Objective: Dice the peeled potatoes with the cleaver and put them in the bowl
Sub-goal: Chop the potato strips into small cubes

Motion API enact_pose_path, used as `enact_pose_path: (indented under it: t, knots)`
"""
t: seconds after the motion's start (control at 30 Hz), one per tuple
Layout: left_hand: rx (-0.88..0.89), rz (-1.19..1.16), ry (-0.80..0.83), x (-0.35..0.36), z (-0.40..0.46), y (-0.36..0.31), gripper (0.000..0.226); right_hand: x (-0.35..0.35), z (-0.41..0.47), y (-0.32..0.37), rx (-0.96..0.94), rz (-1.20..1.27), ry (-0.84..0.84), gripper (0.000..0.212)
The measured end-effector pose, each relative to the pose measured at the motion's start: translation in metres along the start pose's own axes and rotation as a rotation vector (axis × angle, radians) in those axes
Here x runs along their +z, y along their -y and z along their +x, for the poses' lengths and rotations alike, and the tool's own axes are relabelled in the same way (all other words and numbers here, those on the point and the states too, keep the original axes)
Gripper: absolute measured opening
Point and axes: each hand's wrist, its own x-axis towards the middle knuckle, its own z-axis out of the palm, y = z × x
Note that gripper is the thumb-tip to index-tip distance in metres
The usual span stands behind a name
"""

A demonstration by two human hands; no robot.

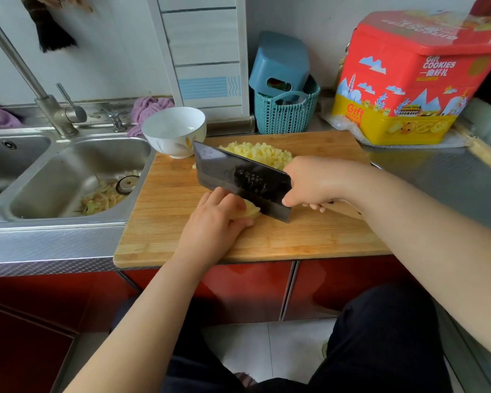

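Kitchen counter filled the middle of the frame, with a pale bamboo cutting board laid across it beside a stainless steel double sink at the left, where peelings lay around the drain. At the board's upper left corner stood a white ceramic bowl, which looked empty. Just right of it, toward the top of the board, lay a heap of yellow diced potato cubes.

At the centre, the left hand had its fingers curled down over a remaining piece of peeled potato, pressing it to the board. The right hand was wrapped round the handle of a dark, broad-bladed cleaver, whose edge sat against the potato's exposed end, close to the left fingers.

Dicing was evidently the step in hand, and well along (most of the potato seemed already cubed). The next cut would likely call for the holding fingers to edge back from the blade as the piece shortened. Afterwards the heap would need gathering and moving into the bowl nearby.

A red and yellow cookie tin and a teal woven basket stood behind, at the upper right.
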Motion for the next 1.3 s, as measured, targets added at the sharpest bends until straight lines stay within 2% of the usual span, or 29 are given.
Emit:
enact_pose_path:
  t: [0.13,0.23,0.33,0.6,0.83,1.1,1.3]
  knots:
    - [-0.057,-0.017,-0.09,0.007,0.004,-0.005,0.011,0.0,-0.001,0.002,0.005,0.029,0.015,0.006]
    - [-0.103,0.015,-0.099,0.01,0.008,-0.01,0.007,0.002,0.0,0.002,0.007,0.042,0.009,0.005]
    - [-0.091,0.019,-0.083,0.011,0.009,-0.009,0.008,0.002,-0.002,0.002,-0.011,0.022,-0.012,0.017]
    - [-0.101,0.019,-0.071,0.007,0.009,-0.012,0.008,-0.008,-0.011,0.006,-0.03,-0.019,-0.099,0.014]
    - [-0.113,0.017,-0.087,0.009,0.008,-0.012,0.009,-0.015,-0.008,0.016,0.0,-0.072,-0.028,0.021]
    - [-0.092,0.025,-0.111,0.011,0.008,-0.011,0.007,-0.019,0.002,0.017,0.04,0.008,0.053,0.024]
    - [-0.098,0.033,-0.129,0.012,0.004,-0.011,0.009,0.011,0.002,0.011,0.059,-0.062,0.002,0.03]
